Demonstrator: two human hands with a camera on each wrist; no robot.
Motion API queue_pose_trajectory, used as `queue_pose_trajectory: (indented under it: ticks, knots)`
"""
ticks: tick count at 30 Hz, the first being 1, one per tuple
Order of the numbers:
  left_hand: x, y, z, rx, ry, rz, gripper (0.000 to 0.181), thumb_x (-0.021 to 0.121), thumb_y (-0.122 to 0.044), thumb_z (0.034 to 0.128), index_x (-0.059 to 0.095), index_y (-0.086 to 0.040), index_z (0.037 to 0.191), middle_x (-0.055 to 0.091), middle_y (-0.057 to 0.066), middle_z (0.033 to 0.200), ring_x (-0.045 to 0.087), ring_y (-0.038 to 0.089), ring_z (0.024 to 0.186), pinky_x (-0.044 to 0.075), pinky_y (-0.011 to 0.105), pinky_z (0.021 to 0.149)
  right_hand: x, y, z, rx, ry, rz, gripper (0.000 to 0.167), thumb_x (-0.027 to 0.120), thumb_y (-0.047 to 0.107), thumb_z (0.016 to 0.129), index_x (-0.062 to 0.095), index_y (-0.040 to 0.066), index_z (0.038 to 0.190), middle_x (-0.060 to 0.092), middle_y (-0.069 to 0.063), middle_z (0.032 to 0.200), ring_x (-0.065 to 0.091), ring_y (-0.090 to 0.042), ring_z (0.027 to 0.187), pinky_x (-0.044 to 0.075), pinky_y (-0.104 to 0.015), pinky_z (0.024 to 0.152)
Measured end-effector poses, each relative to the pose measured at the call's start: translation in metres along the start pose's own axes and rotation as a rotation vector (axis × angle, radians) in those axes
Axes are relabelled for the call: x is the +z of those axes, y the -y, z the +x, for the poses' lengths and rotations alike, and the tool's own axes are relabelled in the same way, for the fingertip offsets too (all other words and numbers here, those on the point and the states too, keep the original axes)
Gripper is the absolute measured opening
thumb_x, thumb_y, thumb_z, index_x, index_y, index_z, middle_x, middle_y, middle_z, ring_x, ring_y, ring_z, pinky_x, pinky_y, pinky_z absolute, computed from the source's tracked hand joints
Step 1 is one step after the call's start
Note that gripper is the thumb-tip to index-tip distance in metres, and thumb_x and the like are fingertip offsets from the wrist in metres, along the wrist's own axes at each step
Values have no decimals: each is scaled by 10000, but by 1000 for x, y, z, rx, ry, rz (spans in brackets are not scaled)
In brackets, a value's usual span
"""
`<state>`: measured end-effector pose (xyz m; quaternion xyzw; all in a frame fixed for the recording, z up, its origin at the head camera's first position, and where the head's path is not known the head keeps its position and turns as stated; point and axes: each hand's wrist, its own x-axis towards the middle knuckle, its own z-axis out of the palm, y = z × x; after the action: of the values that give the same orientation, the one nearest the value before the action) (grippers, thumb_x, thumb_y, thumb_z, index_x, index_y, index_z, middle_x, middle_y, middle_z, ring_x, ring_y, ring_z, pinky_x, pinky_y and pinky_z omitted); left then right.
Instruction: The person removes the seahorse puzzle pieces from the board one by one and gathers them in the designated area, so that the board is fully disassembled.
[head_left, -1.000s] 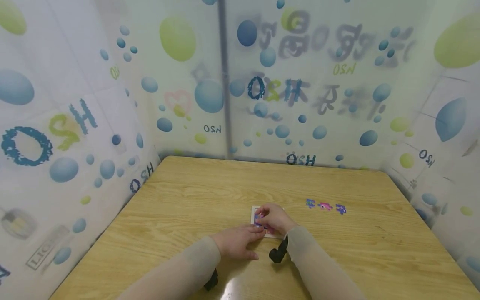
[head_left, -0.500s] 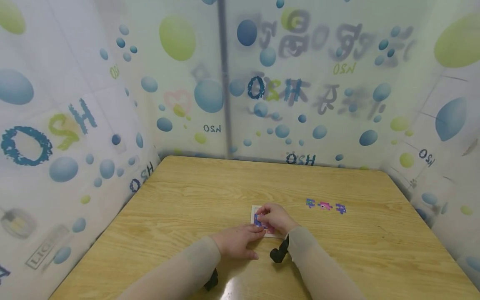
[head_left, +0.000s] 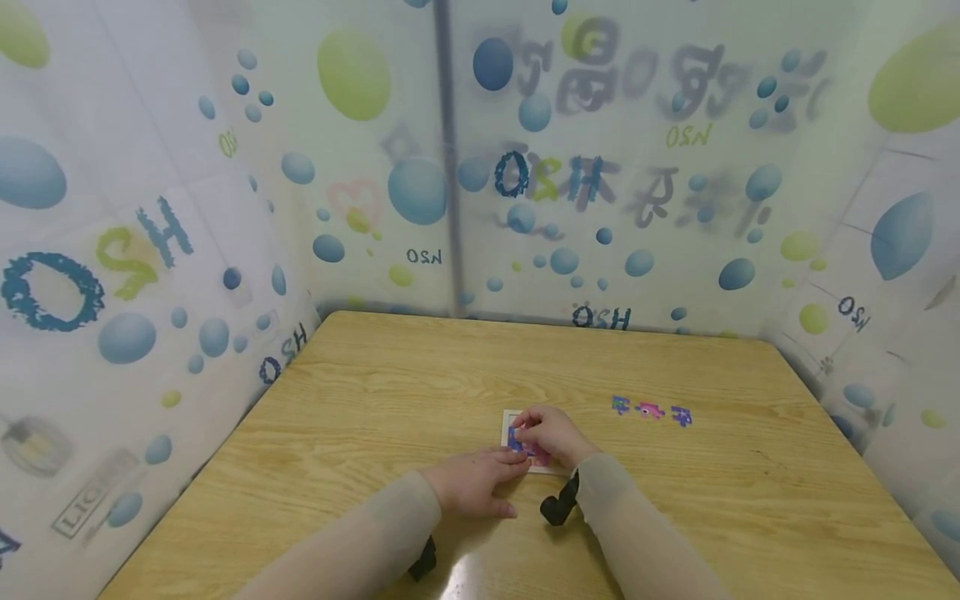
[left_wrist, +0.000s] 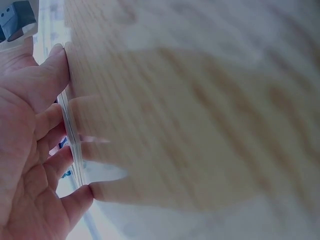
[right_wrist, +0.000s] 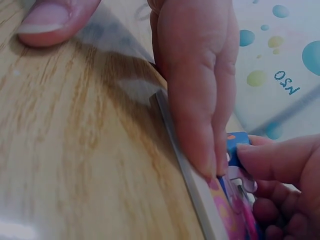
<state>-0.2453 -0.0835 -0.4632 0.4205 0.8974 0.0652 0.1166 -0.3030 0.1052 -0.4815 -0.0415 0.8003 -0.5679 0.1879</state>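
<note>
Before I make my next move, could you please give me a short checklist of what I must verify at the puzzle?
1. Puzzle frame resting on the table: ok.
2. Left hand at the frame: ok, its fingers rest on the near side.
3. Right hand on a piece: ok, the thumb is against a blue piece.
4. That piece fully seated: cannot tell, the fingers hide much of it.
5. All pieces in the frame: not ok, a left piece, a pink middle piece and a right piece lie on the table, right of the frame.
</note>
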Motion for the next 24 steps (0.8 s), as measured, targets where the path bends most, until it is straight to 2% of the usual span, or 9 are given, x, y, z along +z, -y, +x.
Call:
queue_pose_trajectory:
  ticks: [17,24]
  knots:
    - [-4,-3,-2,-17,6,-13,710,588,-479,915,358,-135,1491,310,18,1547,276,219,1419,234,351,1151,-1,-3,1,-19,7,-4,155,601,55,917,681,57,1049,571,-55,782,427,-108,465,390,-193,428]
    - [-6,-5,-2,-14,8,-19,697,598,-458,920,375,-114,1483,325,32,1541,290,222,1414,238,332,1149,-1,-3,0,7,12,11,157,595,70,925,680,67,1057,587,-55,803,430,-104,469,398,-194,432]
